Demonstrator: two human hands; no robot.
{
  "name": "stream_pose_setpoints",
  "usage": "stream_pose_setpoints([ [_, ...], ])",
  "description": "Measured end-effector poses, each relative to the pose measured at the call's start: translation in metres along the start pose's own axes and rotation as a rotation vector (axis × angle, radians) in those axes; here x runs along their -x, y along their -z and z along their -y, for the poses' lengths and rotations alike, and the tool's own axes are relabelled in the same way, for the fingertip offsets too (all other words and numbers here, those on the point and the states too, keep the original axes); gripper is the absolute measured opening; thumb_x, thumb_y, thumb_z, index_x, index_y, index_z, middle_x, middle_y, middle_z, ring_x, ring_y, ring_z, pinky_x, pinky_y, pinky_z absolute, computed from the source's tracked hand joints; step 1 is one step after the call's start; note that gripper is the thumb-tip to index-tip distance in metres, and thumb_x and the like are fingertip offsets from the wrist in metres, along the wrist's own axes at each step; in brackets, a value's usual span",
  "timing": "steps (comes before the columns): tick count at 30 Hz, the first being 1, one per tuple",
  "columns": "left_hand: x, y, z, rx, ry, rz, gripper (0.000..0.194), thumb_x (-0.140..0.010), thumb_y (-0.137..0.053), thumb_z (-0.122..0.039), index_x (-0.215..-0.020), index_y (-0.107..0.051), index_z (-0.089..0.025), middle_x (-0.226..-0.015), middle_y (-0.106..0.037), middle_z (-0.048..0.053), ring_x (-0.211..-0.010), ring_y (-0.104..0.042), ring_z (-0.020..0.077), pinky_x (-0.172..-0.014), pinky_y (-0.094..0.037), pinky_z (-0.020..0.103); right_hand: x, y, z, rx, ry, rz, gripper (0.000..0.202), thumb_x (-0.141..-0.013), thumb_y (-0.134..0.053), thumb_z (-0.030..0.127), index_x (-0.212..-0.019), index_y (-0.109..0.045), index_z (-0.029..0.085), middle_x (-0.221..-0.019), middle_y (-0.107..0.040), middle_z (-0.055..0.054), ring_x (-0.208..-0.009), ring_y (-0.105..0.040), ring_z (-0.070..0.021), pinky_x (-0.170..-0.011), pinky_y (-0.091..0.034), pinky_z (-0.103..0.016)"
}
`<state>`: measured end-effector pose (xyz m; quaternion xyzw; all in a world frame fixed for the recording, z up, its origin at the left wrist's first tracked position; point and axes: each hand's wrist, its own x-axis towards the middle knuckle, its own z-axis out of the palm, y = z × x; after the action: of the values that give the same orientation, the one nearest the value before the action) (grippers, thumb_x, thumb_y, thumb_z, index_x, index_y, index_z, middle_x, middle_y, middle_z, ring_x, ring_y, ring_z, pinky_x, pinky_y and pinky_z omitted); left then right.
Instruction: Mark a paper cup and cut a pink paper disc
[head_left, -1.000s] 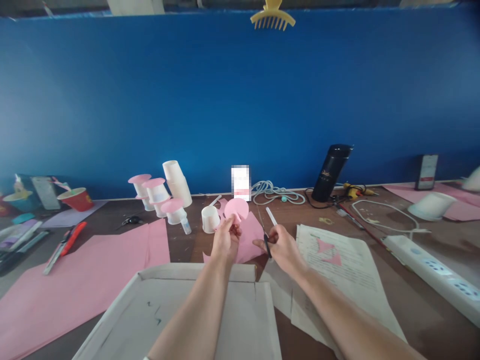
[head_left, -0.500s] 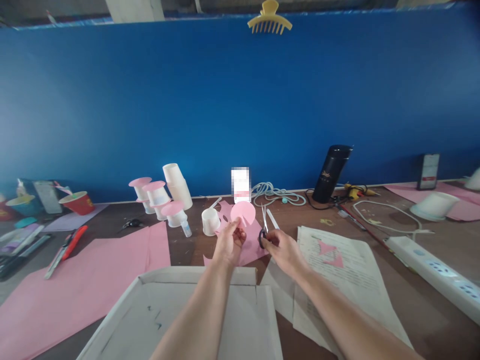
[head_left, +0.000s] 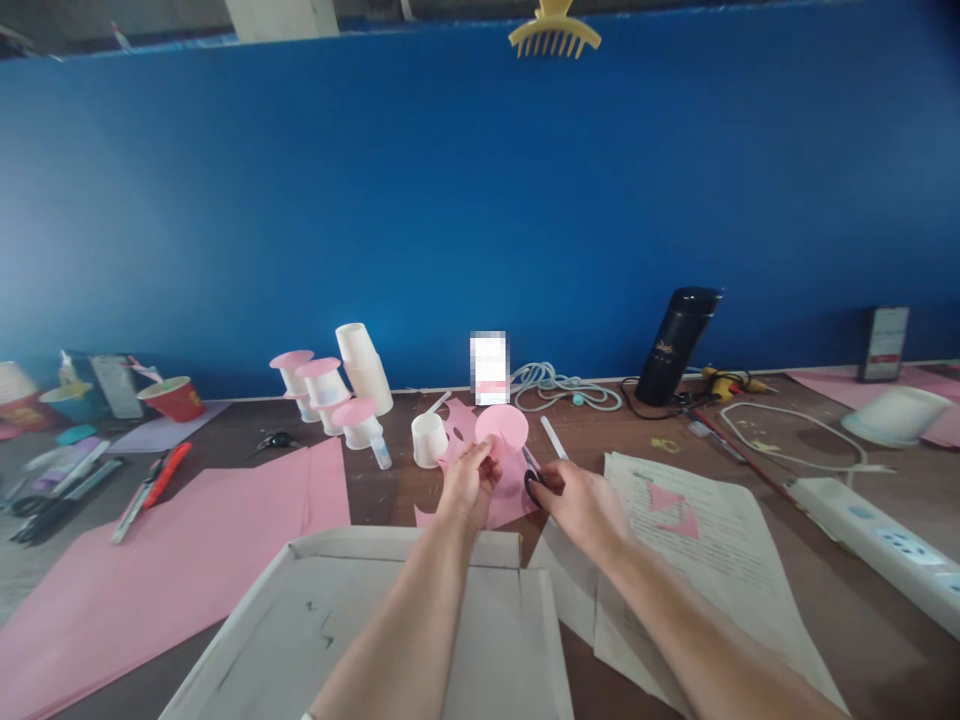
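Between the thumb and fingers of my left hand is a pink paper circle, held up over the table. My right hand is closed around the dark handles of a pair of scissors. The blades point up and left, close to the circle's lower right edge; whether they touch it I cannot tell. Beneath both hands lies a pink paper offcut with cut-out edges. A white paper cup stands upside down just left of my left hand.
White cups with pink discs stand to the left, beside pink sheets and a red utility knife. A white box lid lies in front. On the right are printed papers, a black bottle and a power strip.
The scissors have tilted left, bringing their blades close to the paper circle. My left hand still holds the circle. The whole view has shifted slightly.
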<state>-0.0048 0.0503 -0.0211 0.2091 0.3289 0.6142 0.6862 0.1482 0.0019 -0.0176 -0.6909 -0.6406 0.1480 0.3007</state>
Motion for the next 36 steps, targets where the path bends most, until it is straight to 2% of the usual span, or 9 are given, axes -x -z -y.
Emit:
stream_pose_setpoints([
  [4, 0.001, -0.001, 0.000, -0.019, 0.002, -0.012, 0.025, -0.061, -0.081, -0.022, -0.070, -0.059, -0.013, -0.064, -0.056, -0.001, -0.054, -0.050, 0.0045, -0.048, -0.042, 0.015, 0.002, 0.002, 0.002, 0.131, 0.020, -0.016, 0.023, -0.080, -0.060, 0.046, -0.089, -0.070, 0.028, -0.090, -0.072, -0.004, -0.083, -0.066, -0.0244, -0.062, -0.038, -0.030],
  [8, 0.002, -0.002, 0.000, -0.042, -0.008, -0.026, 0.028, -0.058, -0.082, -0.024, -0.070, -0.059, -0.014, -0.063, -0.055, -0.002, -0.053, -0.049, 0.0047, -0.048, -0.042, 0.015, 0.002, 0.001, 0.001, 0.094, 0.062, -0.026, 0.023, -0.085, -0.054, 0.041, -0.089, -0.071, 0.027, -0.095, -0.070, -0.004, -0.086, -0.064, -0.0220, -0.065, -0.039, -0.029],
  [13, 0.003, -0.003, 0.000, -0.115, -0.024, -0.031, 0.029, -0.057, -0.083, -0.028, -0.067, -0.059, -0.014, -0.061, -0.054, -0.002, -0.054, -0.049, 0.0052, -0.051, -0.042, 0.016, 0.000, 0.001, 0.004, -0.303, 0.064, -0.046, 0.036, -0.089, -0.048, 0.051, -0.099, -0.067, 0.022, -0.092, -0.070, -0.005, -0.082, -0.065, -0.0200, -0.071, -0.045, -0.028],
  [20, 0.005, -0.002, 0.003, -0.302, -0.053, 0.101, 0.027, -0.059, -0.081, -0.034, -0.066, -0.064, -0.014, -0.062, -0.055, -0.002, -0.055, -0.046, 0.0057, -0.056, -0.039, 0.019, -0.001, 0.005, 0.012, -0.705, -0.094, -0.052, 0.054, -0.079, -0.056, 0.062, -0.108, -0.059, 0.016, -0.077, -0.069, -0.006, -0.063, -0.062, -0.0196, -0.050, -0.043, -0.026],
  [23, 0.004, -0.001, 0.005, -0.486, -0.115, 0.193, 0.028, -0.065, -0.076, -0.039, -0.070, -0.066, -0.014, -0.064, -0.056, -0.001, -0.057, -0.047, 0.0071, -0.058, -0.038, 0.021, -0.005, 0.001, 0.005, -0.777, -0.077, -0.060, 0.051, -0.078, -0.059, 0.059, -0.105, -0.060, 0.016, -0.066, -0.065, -0.002, -0.058, -0.059, -0.0181, -0.047, -0.040, -0.025],
  [26, 0.004, -0.001, 0.005, -0.588, -0.162, 0.221, 0.030, -0.067, -0.073, -0.041, -0.079, -0.067, -0.013, -0.066, -0.057, -0.001, -0.059, -0.048, 0.0085, -0.059, -0.039, 0.022, -0.007, -0.003, 0.000, -0.803, -0.038, -0.107, 0.046, -0.076, -0.065, 0.053, -0.102, -0.061, 0.015, -0.070, -0.065, -0.003, -0.063, -0.059, -0.0174, -0.052, -0.043, -0.025],
  [29, 0.005, -0.002, 0.004, -0.653, -0.200, 0.219, 0.031, -0.069, -0.071, -0.041, -0.083, -0.066, -0.013, -0.068, -0.058, 0.000, -0.061, -0.049, 0.0094, -0.058, -0.039, 0.022, -0.006, -0.003, -0.001, -0.797, -0.040, -0.123, 0.043, -0.076, -0.066, 0.049, -0.101, -0.060, 0.015, -0.079, -0.067, -0.005, -0.066, -0.059, -0.0165, -0.054, -0.044, -0.025],
  [33, 0.007, -0.004, 0.005, -0.708, -0.231, 0.207, 0.031, -0.070, -0.070, -0.041, -0.083, -0.065, -0.013, -0.068, -0.059, 0.000, -0.061, -0.050, 0.0103, -0.058, -0.039, 0.023, -0.005, -0.003, 0.000, -0.795, -0.040, -0.111, 0.039, -0.077, -0.065, 0.046, -0.100, -0.060, 0.015, -0.077, -0.065, -0.004, -0.062, -0.056, -0.0152, -0.052, -0.043, -0.024],
  [36, 0.008, -0.005, 0.002, -0.736, -0.295, 0.127, 0.035, -0.073, -0.067, -0.041, -0.095, -0.065, -0.014, -0.070, -0.060, 0.001, -0.063, -0.054, 0.0120, -0.058, -0.042, 0.024, -0.005, -0.004, 0.000, -0.817, -0.035, -0.118, 0.036, -0.078, -0.064, 0.045, -0.100, -0.059, 0.016, -0.075, -0.065, -0.003, -0.062, -0.057, -0.0153, -0.051, -0.043, -0.024],
])
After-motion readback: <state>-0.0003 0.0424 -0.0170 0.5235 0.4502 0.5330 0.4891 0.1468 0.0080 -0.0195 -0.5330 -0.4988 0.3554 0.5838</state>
